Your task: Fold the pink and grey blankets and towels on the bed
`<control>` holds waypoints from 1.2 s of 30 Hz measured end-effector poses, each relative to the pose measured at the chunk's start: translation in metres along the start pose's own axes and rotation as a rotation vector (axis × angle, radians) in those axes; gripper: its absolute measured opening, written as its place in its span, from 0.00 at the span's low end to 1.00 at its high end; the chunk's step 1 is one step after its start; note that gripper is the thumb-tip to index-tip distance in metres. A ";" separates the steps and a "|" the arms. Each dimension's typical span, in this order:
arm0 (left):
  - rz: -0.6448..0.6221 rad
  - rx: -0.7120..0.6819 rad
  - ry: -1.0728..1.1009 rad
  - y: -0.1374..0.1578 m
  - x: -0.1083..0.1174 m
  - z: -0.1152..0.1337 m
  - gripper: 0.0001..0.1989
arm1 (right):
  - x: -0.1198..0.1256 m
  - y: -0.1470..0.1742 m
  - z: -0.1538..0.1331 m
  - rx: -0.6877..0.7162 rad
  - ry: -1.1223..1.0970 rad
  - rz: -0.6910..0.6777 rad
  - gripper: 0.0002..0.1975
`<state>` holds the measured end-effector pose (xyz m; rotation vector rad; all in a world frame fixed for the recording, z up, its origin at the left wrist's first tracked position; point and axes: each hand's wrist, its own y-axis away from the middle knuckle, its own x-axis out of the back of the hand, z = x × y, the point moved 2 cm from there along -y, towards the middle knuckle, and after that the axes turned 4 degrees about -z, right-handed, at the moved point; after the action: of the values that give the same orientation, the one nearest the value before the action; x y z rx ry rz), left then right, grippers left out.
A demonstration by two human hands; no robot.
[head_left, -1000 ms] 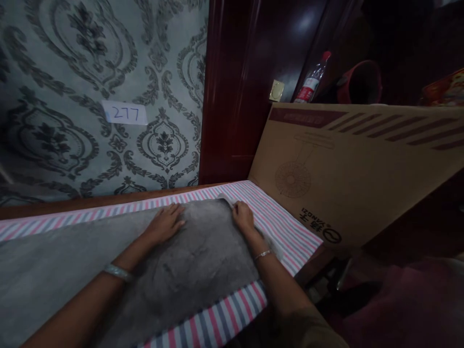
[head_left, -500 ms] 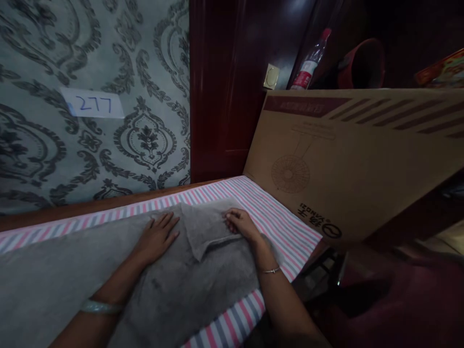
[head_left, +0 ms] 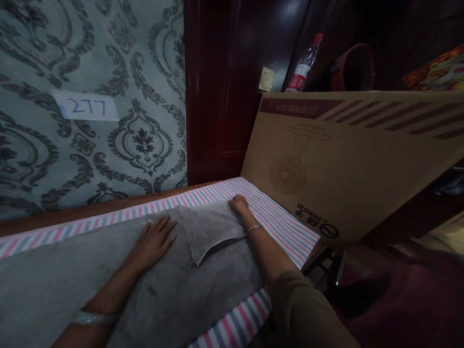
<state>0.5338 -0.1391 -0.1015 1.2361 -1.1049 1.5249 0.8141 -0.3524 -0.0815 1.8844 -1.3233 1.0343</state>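
A grey plush cloth lies spread over a striped pink, white and grey cover. Its far right part is folded over into a flap with a pointed corner toward me. My left hand rests flat on the cloth, left of the flap, fingers spread. At the flap's far right edge, my right hand has its fingers closed on the cloth, thumb and fingertips partly hidden. A bangle sits on each wrist.
A large cardboard box stands along the right side of the striped cover. Behind it are a bottle with a red cap and a red round container. A patterned wall with a paper marked 277 rises at the back left.
My right hand has moved away from me, from the flap's middle right to its far edge. The flap lies flatter there. My left hand stays in place on the cloth.
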 end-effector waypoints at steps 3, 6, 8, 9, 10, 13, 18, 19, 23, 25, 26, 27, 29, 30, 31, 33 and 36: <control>-0.015 -0.004 0.005 0.001 0.000 0.000 0.28 | -0.001 -0.003 -0.004 0.052 0.011 0.066 0.10; 0.027 -0.078 0.016 0.002 -0.001 0.001 0.27 | 0.008 -0.012 -0.010 0.129 0.011 0.165 0.13; 0.061 -0.140 0.019 0.003 -0.002 0.002 0.27 | 0.010 -0.020 -0.014 0.177 0.011 0.211 0.14; 0.063 -0.152 0.018 0.003 -0.003 0.002 0.27 | 0.009 -0.024 -0.017 0.192 0.013 0.221 0.14; 0.054 -0.153 0.017 0.002 -0.004 0.001 0.27 | 0.006 -0.028 -0.018 0.200 0.016 0.219 0.13; 0.017 -0.124 0.009 0.002 -0.006 -0.001 0.27 | -0.012 -0.034 -0.019 0.195 0.024 0.175 0.10; 0.002 -0.118 0.002 0.001 -0.006 -0.002 0.28 | -0.024 -0.036 -0.015 0.187 0.003 0.124 0.07; -0.005 -0.114 0.004 0.001 -0.006 -0.001 0.28 | -0.020 -0.035 -0.014 0.189 -0.008 0.116 0.07; -0.040 -0.089 0.010 -0.001 -0.004 0.003 0.30 | 0.001 -0.016 -0.004 0.255 -0.063 0.153 0.12; -0.051 -0.080 0.012 -0.002 -0.003 0.004 0.31 | 0.011 0.004 0.008 0.304 -0.086 0.188 0.14; -0.055 -0.076 0.013 -0.003 -0.004 0.004 0.31 | 0.014 0.017 0.015 0.344 -0.113 0.180 0.15; -0.058 -0.073 0.014 -0.004 -0.004 0.005 0.31 | 0.016 0.030 0.024 0.398 -0.156 0.150 0.17; -0.055 -0.068 0.019 -0.004 -0.004 0.005 0.31 | 0.017 0.057 0.041 0.527 -0.260 0.040 0.18; -0.051 -0.066 0.020 -0.005 -0.005 0.005 0.31 | 0.016 0.070 0.049 0.587 -0.299 -0.022 0.20; -0.048 -0.067 0.018 -0.005 -0.005 0.005 0.31 | 0.015 0.081 0.057 0.631 -0.312 -0.072 0.23; -0.043 -0.066 0.005 -0.004 -0.004 0.006 0.31 | 0.013 0.098 0.067 0.656 -0.262 -0.094 0.27; -0.038 -0.075 0.001 -0.002 -0.002 0.009 0.30 | 0.015 0.109 0.070 0.612 -0.177 0.006 0.16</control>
<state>0.5377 -0.1473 -0.1019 1.1994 -1.1216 1.4426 0.7320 -0.4517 -0.0995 2.4646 -1.1881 1.4175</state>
